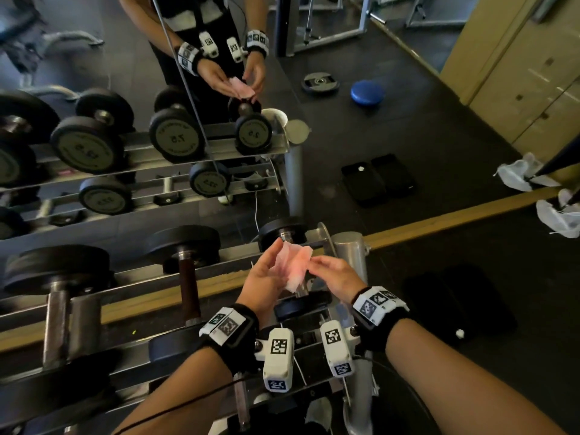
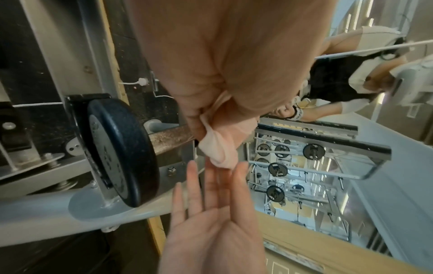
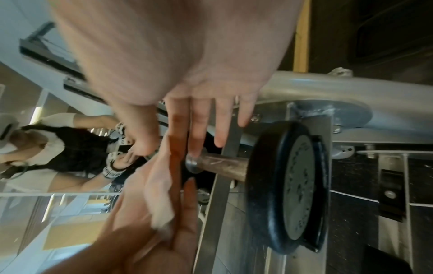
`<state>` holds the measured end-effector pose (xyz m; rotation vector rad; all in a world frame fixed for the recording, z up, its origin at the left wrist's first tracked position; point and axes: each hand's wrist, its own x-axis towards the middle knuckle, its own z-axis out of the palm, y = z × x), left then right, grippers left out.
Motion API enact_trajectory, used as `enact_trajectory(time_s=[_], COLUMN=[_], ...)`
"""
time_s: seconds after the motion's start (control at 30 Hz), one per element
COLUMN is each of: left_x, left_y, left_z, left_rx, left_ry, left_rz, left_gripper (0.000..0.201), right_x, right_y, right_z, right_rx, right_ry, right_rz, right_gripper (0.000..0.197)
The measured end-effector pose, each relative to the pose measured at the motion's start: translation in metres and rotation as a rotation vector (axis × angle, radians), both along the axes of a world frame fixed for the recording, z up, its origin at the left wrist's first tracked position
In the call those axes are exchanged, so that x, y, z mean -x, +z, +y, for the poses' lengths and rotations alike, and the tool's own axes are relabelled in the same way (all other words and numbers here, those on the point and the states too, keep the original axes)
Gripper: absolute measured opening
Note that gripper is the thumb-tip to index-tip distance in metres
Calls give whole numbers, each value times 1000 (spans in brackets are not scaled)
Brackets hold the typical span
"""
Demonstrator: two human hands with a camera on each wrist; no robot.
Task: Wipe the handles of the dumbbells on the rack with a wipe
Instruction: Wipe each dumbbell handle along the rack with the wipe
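Note:
A crumpled pinkish-white wipe (image 1: 295, 265) hangs between my two hands above the small dumbbell (image 1: 284, 235) at the rack's right end. My left hand (image 1: 266, 268) lies palm up with straight fingers under the wipe. My right hand (image 1: 317, 265) pinches its upper part. In the left wrist view the right hand (image 2: 211, 115) pinches the wipe (image 2: 220, 150) above the flat left fingers (image 2: 211, 185), beside the rusty handle (image 2: 168, 138). In the right wrist view the wipe (image 3: 159, 185) drapes over the left palm (image 3: 164, 231), just left of the handle (image 3: 225, 166).
Two bigger dumbbells (image 1: 188, 262) (image 1: 59, 293) lie to the left on the steel rack (image 1: 131, 277). A mirror behind reflects the rack and me. A metal post (image 1: 351, 255) stands at the rack's right end, with a black mat (image 1: 455, 302) and white cloths (image 1: 558, 215) on the floor.

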<state>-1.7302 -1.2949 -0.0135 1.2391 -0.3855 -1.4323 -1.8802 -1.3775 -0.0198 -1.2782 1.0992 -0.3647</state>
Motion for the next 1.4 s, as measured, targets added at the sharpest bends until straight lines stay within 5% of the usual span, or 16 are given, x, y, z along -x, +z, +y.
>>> enact_trajectory(time_s=[0.27,0.4,0.57,0.83,1.03,1.17,1.3,1.4], left_x=[-8,-19,-22,-27,-24,-12,-1,8], left_y=[8,15,14,12,9,-1,-8,-14], left_z=[-3,-10,-15,-10,-13,-13,-11,-8], left_rx=[-30,-80,-55,-41,-71,-128,-126,-113], left_ry=[31,-93,-81,-84,-16,-45,41,126], left_rz=[-183,-161,-198,-182,-96,-189,-127,-97], left_gripper=[74,40,14,42,17,26,27,30], right_x=[-1,4,6,5,1,1,-1,3], right_y=[2,9,15,11,6,1,-6,-12], right_z=[-6,-9,-15,-18,-19,-18,-12,-9], right_rx=[172,176,131,21,110,179,-109,-307], right_ry=[-47,79,-12,13,24,-23,-201,-180], right_rz=[-14,-74,-116,-215,-156,-159,-301,-335], right_gripper=[8,19,31,29,39,30,17,38])
